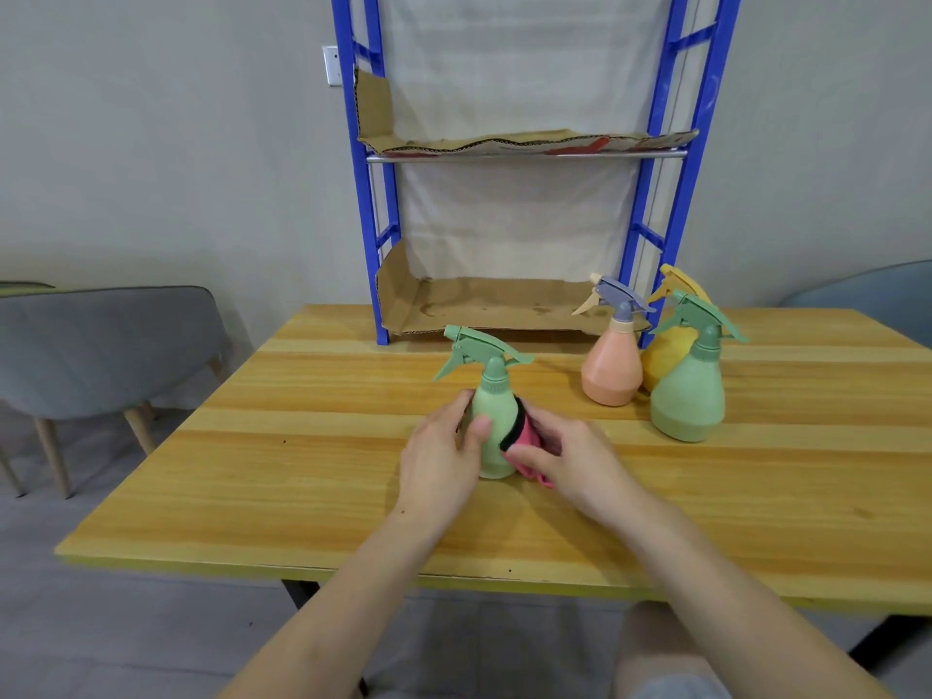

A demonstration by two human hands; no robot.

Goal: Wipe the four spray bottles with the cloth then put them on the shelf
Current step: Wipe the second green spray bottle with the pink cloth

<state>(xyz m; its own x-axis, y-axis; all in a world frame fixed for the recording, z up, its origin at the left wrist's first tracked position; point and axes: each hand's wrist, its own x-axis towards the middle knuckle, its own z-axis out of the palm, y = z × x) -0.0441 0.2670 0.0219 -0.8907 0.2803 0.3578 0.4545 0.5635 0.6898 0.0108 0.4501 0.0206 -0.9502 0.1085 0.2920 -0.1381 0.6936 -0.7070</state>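
- Head view: your left hand [444, 459] is wrapped round the body of the light green spray bottle [493, 418], thumb across its front. The bottle stands upright on the table [302, 471], in front of the shelf [363, 194] and a little toward its left post.
- Your right hand [562, 459] pinches the pink cloth [527, 438] and presses it against the bottle's right flank. Both hands are occupied, and neither is spread wide.
- The bottle's long axis is vertical and its trigger head points left, away from the cloth, so the wipe looks to be in progress on the lower body only.
- The relation that matters is that the shelf's bottom tier, lined with cardboard [479, 305], lies straight beyond the bottle and away from you. Your left hand already has the carrying grip, so it is probably the one to lift and reach forward.
- The peach bottle [610, 375], the yellow bottle [665, 358] and the darker green bottle [688, 396] stand clustered in front of the shelf's right post, nearer your right hand. None is on the shelf yet.
- You can't tell from here whether any of the three has been wiped.
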